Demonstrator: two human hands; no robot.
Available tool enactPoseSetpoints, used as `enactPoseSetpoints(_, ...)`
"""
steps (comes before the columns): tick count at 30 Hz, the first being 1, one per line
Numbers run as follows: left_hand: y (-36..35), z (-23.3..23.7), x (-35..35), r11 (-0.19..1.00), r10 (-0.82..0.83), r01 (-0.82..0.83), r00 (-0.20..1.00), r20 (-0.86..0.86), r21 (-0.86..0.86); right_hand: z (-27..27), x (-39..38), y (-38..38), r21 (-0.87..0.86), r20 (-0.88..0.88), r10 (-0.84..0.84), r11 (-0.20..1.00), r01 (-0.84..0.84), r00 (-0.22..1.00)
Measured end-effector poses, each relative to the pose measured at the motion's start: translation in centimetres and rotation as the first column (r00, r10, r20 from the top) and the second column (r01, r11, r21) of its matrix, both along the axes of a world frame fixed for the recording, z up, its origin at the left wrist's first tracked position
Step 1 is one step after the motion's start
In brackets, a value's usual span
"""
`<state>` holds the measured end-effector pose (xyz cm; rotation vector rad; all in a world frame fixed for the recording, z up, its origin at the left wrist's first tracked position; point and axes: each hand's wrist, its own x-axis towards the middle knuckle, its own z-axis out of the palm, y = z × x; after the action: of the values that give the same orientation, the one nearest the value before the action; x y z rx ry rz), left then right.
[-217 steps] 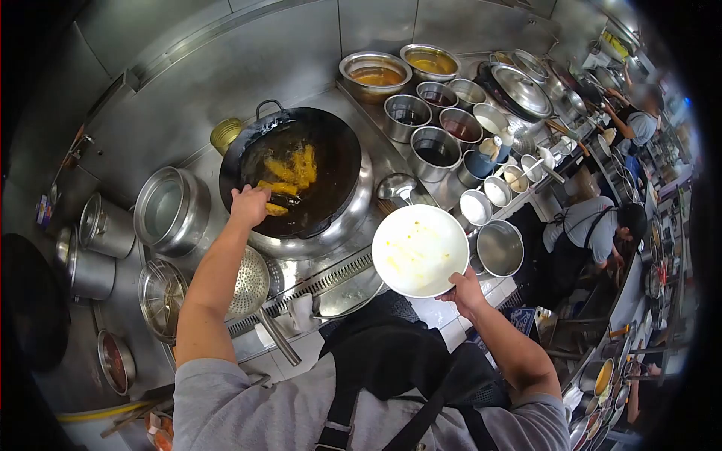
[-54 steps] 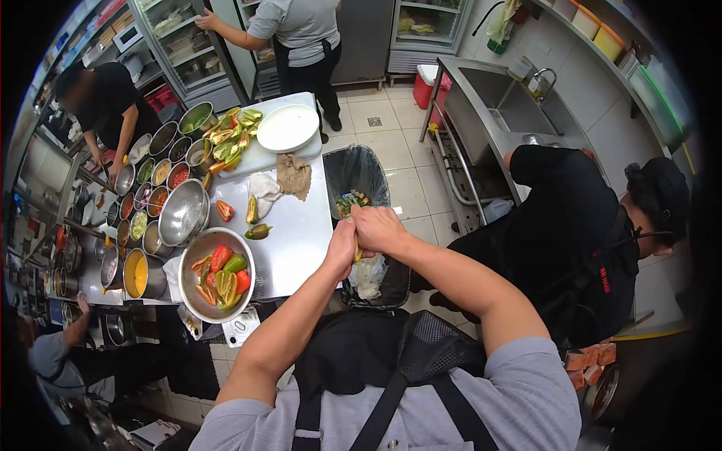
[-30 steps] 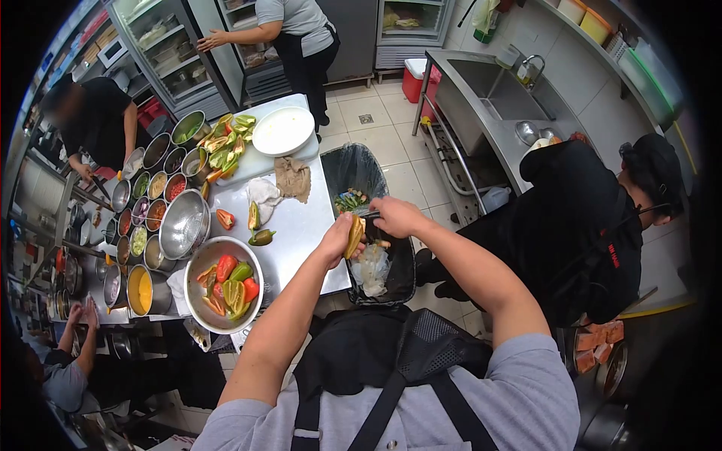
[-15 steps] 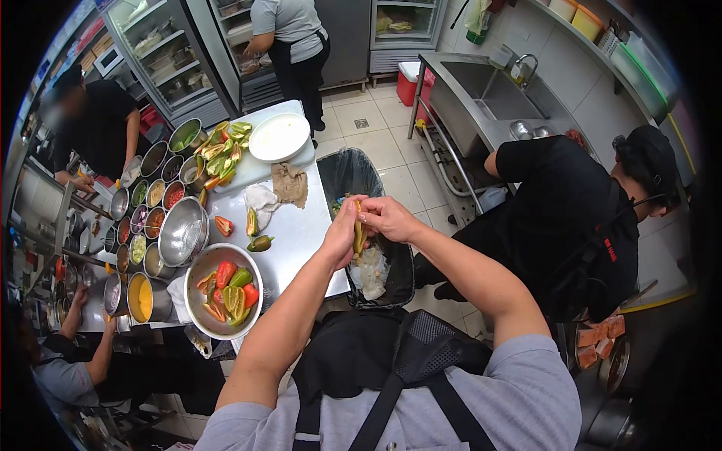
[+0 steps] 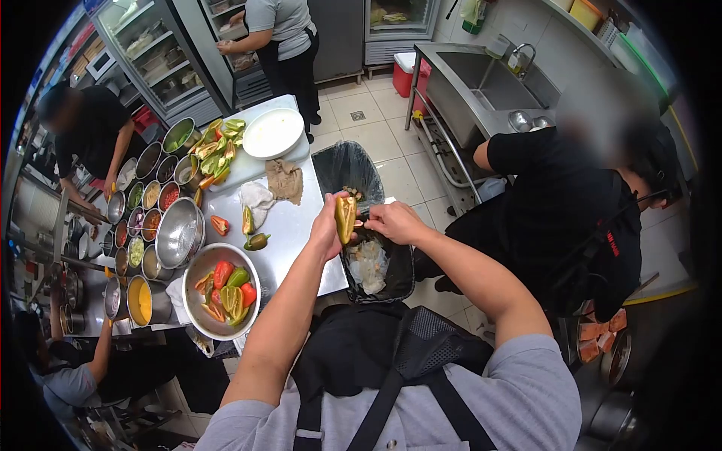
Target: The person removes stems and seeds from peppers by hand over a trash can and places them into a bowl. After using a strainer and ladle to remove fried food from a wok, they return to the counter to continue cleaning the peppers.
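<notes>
Over the black-lined bin [image 5: 412, 272], my left hand [image 5: 326, 233] holds a yellow-green bell pepper half [image 5: 346, 219] with its hollow side showing. My right hand [image 5: 396, 224] is just right of it, its fingers pinched together around something too small to make out. On the steel table to the left, a steel bowl [image 5: 194, 322] holds red, green and yellowish pepper pieces [image 5: 235, 295]. Loose beside it lie a red pepper piece [image 5: 219, 225], a greenish pepper wedge [image 5: 248, 219] and a dark green pepper piece [image 5: 257, 241].
Several metal pots, including one of yellow liquid [image 5: 141, 299], and a colander [image 5: 179, 233] crowd the table's left. Cut peppers [image 5: 218, 161] and a white plate [image 5: 274, 134] are at the back. A co-worker [image 5: 556, 203] stands close on the right by the sink [image 5: 489, 75].
My hands have moved apart. The pepper half now stays in my left hand with its inside showing, while my right hand has pulled slightly away to the right.
</notes>
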<state>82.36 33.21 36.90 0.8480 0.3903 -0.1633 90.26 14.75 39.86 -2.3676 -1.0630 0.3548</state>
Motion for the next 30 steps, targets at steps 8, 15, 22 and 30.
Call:
enactPoseSetpoints(8,-0.3,0.3,-1.0,0.941,-0.107,0.091,0.994,0.031,0.327,0.3,-0.2,2.3,0.033,0.024,-0.119,0.992,0.118,0.993)
enactPoseSetpoints(15,-0.8,0.5,-2.1,0.91,-0.122,0.093,0.991,0.047,0.405,-0.1,0.5,3.7,0.134,-0.137,-0.068,0.987,0.086,0.988)
enactPoseSetpoints(22,-1.0,0.8,-2.7,0.86,-0.113,0.077,0.993,0.042,0.505,-1.1,-1.5,4.9,0.108,0.154,-0.091,0.991,0.074,0.984)
enactPoseSetpoints(30,0.9,1.0,-3.0,0.935,-0.218,0.218,0.975,-0.032,0.278,-0.8,-0.3,3.5,0.224,0.119,0.069,0.97,-0.095,0.991)
